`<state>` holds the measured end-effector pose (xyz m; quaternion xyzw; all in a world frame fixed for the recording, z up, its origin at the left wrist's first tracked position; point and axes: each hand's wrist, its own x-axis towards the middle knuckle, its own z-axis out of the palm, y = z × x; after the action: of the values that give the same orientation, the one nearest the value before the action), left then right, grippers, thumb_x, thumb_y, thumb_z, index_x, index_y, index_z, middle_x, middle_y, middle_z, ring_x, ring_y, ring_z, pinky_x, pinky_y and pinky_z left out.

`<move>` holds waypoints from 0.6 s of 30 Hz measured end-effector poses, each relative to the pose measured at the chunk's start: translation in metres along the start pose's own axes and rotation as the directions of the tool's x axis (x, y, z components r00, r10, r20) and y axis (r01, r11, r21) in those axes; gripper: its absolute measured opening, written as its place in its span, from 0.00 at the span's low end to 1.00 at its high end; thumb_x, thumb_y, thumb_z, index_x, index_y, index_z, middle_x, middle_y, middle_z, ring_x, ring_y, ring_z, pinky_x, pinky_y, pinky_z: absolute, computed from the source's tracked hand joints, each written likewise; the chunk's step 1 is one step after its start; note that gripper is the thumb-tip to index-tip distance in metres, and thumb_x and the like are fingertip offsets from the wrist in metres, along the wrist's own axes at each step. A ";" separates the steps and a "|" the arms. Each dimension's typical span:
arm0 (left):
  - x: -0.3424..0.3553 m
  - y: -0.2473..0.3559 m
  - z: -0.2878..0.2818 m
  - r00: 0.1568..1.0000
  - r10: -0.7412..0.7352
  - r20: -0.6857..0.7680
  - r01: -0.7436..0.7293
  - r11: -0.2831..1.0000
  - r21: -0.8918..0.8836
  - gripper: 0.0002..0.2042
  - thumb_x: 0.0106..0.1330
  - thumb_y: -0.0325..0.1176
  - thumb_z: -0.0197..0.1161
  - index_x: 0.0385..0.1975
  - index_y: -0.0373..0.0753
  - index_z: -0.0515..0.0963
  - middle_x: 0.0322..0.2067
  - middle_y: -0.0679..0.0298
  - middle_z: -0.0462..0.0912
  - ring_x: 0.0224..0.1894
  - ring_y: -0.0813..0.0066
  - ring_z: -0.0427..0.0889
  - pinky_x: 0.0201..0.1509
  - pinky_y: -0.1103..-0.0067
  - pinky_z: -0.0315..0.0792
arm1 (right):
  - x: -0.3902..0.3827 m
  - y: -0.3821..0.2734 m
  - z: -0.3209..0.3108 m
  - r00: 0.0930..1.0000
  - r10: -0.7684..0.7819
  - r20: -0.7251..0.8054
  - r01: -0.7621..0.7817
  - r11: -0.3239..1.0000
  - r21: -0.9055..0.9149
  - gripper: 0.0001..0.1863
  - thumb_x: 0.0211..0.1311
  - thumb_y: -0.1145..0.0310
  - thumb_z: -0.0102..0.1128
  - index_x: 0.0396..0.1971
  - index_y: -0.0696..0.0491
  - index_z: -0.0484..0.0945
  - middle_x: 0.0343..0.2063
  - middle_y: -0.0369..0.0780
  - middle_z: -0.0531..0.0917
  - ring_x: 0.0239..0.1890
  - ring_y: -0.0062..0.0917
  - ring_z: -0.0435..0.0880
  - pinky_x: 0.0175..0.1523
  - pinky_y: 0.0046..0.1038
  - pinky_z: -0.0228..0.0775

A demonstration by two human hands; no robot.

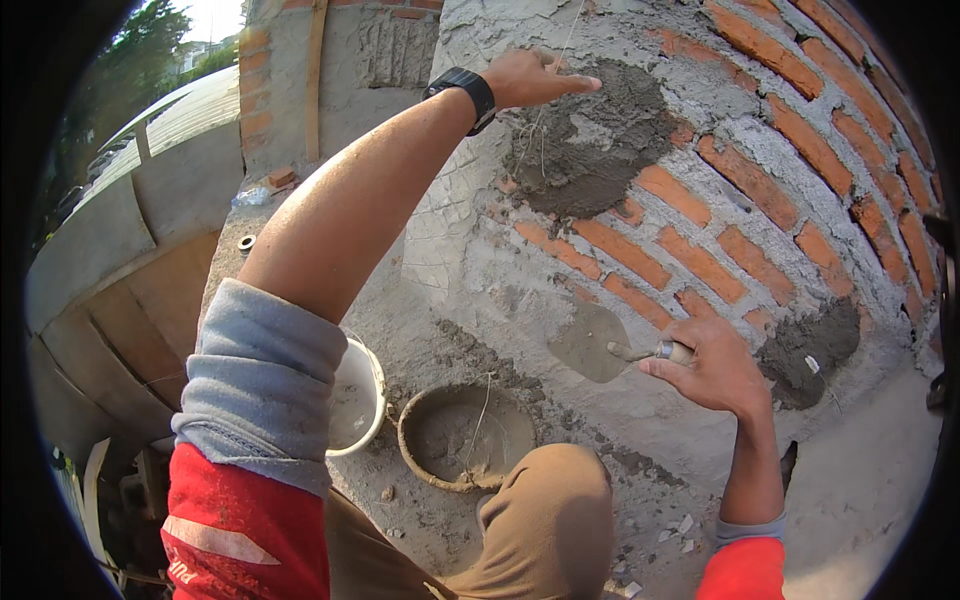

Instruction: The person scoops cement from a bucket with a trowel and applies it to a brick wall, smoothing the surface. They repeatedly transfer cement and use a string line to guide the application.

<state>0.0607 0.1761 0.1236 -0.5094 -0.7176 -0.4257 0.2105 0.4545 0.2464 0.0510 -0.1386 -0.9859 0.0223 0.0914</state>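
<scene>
My right hand [705, 365] is wrapped round the handle of a trowel [590, 343]. The trowel's flat, mortar-coated blade points left, just in front of the lower wall. At the upper middle, my left hand [535, 80] reaches to the wall with a thin string [570, 38] at its fingers; loose strands dangle below it. The fingers look closed on the string, though the grip is partly hidden. Right beneath that hand, a rough patch of wet grey mortar [610, 140] covers part of the brick wall [700, 265]. Another mortar patch [810, 350] sits lower right, beyond my right hand.
Between my knee and the wall stands a round bowl [402, 440] with mortar in it. A white bucket [378, 400] is beside it, partly behind my left sleeve. Mortar crumbs and chips litter the ledge. A roll of tape [246, 243] and brick pieces [281, 177] lie at left.
</scene>
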 end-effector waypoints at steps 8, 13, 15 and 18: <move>-0.012 -0.073 -0.079 0.968 -0.223 0.120 0.224 0.975 0.005 0.32 0.71 0.65 0.59 0.58 0.41 0.84 0.58 0.56 0.85 0.65 0.56 0.79 0.70 0.67 0.71 | -0.026 -0.002 -0.048 0.962 -0.273 0.010 0.263 0.935 0.238 0.19 0.55 0.52 0.79 0.31 0.54 0.87 0.21 0.39 0.83 0.23 0.33 0.81 0.31 0.33 0.68; -0.071 -0.128 -0.176 0.935 -0.356 -0.002 0.354 0.929 0.110 0.38 0.69 0.71 0.54 0.67 0.48 0.76 0.65 0.55 0.78 0.71 0.54 0.73 0.74 0.50 0.64 | 0.036 0.009 -0.034 0.761 -0.405 0.507 0.086 0.838 0.540 0.18 0.61 0.53 0.75 0.30 0.55 0.86 0.20 0.35 0.83 0.20 0.22 0.80 0.28 0.29 0.67; -0.092 -0.150 -0.194 0.944 -0.303 -0.134 0.315 0.945 0.084 0.33 0.70 0.67 0.58 0.63 0.48 0.80 0.62 0.56 0.81 0.67 0.59 0.77 0.71 0.58 0.68 | 0.077 0.019 -0.027 0.837 -0.109 0.536 -0.254 0.790 0.558 0.19 0.67 0.53 0.69 0.28 0.55 0.84 0.18 0.33 0.81 0.18 0.16 0.77 0.26 0.25 0.66; -0.129 -0.174 -0.220 0.833 -0.456 -0.313 0.426 0.890 -0.162 0.18 0.74 0.50 0.64 0.52 0.43 0.83 0.46 0.66 0.84 0.48 0.77 0.78 0.51 0.75 0.74 | 0.061 0.064 -0.057 0.917 0.370 -0.151 -0.291 0.877 0.383 0.21 0.72 0.51 0.63 0.25 0.52 0.78 0.15 0.29 0.72 0.14 0.12 0.69 0.20 0.20 0.59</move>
<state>-0.0753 -0.0973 0.0802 -0.2567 -0.7489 -0.5750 0.2063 0.4245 0.3255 0.1134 -0.2885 -0.9109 0.1987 0.2180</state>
